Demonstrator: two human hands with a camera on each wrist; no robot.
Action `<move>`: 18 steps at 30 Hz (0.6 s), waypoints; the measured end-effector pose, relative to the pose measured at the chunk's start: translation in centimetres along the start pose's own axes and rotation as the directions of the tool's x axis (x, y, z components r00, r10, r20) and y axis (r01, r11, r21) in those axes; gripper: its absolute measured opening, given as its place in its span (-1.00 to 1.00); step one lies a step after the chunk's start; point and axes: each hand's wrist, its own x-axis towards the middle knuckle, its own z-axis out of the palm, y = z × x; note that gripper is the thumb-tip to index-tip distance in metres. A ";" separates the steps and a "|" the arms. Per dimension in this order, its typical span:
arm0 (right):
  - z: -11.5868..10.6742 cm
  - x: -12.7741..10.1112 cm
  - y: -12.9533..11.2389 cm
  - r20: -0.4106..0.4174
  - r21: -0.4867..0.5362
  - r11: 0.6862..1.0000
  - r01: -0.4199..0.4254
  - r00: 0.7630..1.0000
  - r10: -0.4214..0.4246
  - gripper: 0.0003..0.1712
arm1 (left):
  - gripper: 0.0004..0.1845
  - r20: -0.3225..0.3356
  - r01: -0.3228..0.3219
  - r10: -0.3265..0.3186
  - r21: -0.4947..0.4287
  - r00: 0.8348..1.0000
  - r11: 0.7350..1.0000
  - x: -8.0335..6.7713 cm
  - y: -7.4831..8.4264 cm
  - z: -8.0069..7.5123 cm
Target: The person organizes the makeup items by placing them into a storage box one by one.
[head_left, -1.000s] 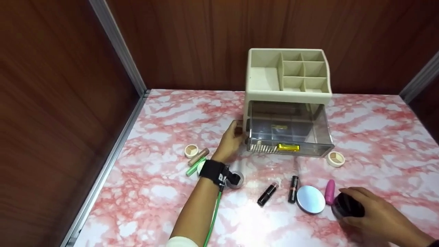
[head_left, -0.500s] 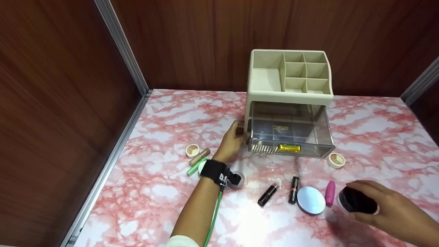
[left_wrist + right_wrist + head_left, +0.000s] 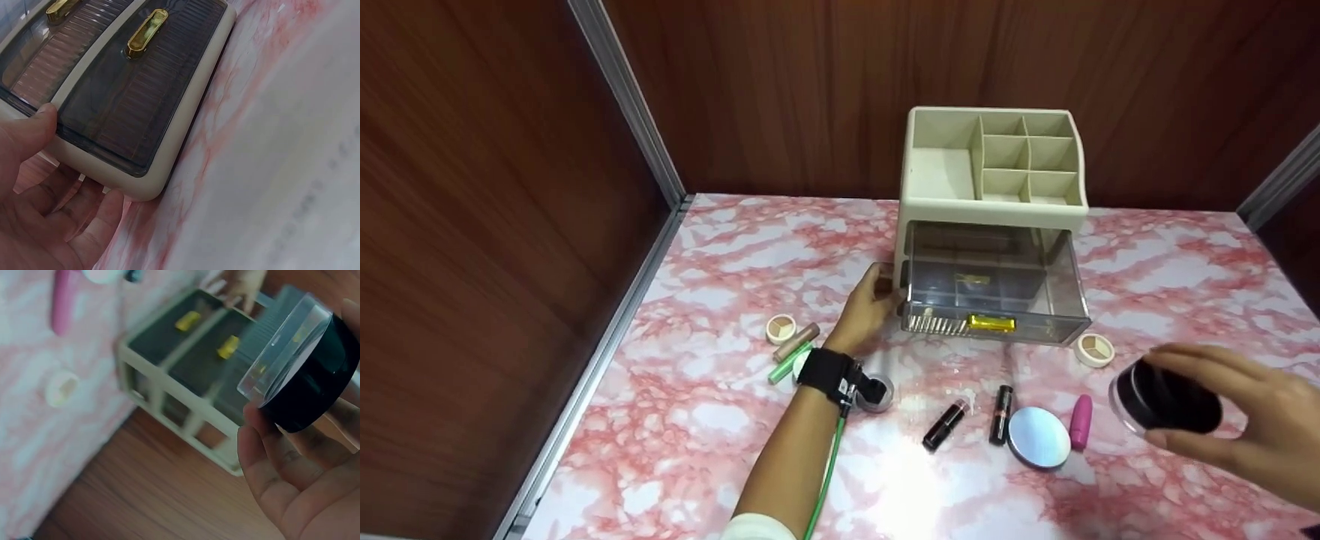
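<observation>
A cream cosmetics organizer [image 3: 994,213] stands toward the back, its top smoky drawer [image 3: 1057,327] pulled out. My left hand [image 3: 861,319] grips the organizer's left side. In the left wrist view its thumb lies on the front frame beside a lower drawer [image 3: 121,107], and the fingertips touch the side. My right hand [image 3: 1256,416] holds a round jar [image 3: 1181,401], black at one end and clear at the other, between thumb and fingers. The right wrist view shows the jar [image 3: 315,377] tilted above the hand, its clear end facing the organizer.
Right of centre lie a round silvery compact [image 3: 1039,437], a pink tube [image 3: 1081,421] and two black lipsticks. A three-part concealer pot [image 3: 1094,350] sits by the drawer's right corner. Another pot [image 3: 781,329], a brown tube, a green tube and a clear jar [image 3: 876,394] surround the left forearm.
My right hand has lifted the jar from beside the pink tube and carried it right and up, tilting it. The left hand and the organizer have stayed put.
</observation>
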 end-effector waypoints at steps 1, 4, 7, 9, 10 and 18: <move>-0.3 0.4 -0.1 -0.012 0.012 1.000 0.011 1.000 -0.011 -0.01 | -0.68 -0.002 0.005 -0.005 0.004 1.000 1.000 -0.1 -0.1 0.0; -0.9 1.3 -0.4 -0.037 0.031 0.999 0.043 0.998 -0.042 -0.02 | -0.67 0.002 0.014 -0.014 0.002 1.000 1.000 -0.2 -0.2 0.0; -1.3 2.2 -0.4 -0.042 0.042 0.997 0.062 0.997 -0.060 -0.03 | -0.66 0.004 -0.005 0.005 0.011 1.000 1.000 0.0 -0.2 0.0; -1.5 2.7 -0.5 -0.034 0.030 0.998 0.057 0.998 -0.056 -0.03 | -0.65 0.003 -0.019 0.019 0.012 1.000 1.000 0.1 -0.1 0.0; -1.5 2.9 -0.5 -0.027 0.020 0.999 0.050 0.998 -0.049 -0.02 | -0.65 -0.001 -0.023 0.023 0.014 1.000 1.000 0.2 -0.1 -0.1; -1.5 4.8 0.0 -0.026 -0.019 0.994 0.106 0.994 -0.107 -0.04 | -0.64 0.010 0.008 -0.008 -0.009 1.000 1.000 0.3 -0.1 -0.1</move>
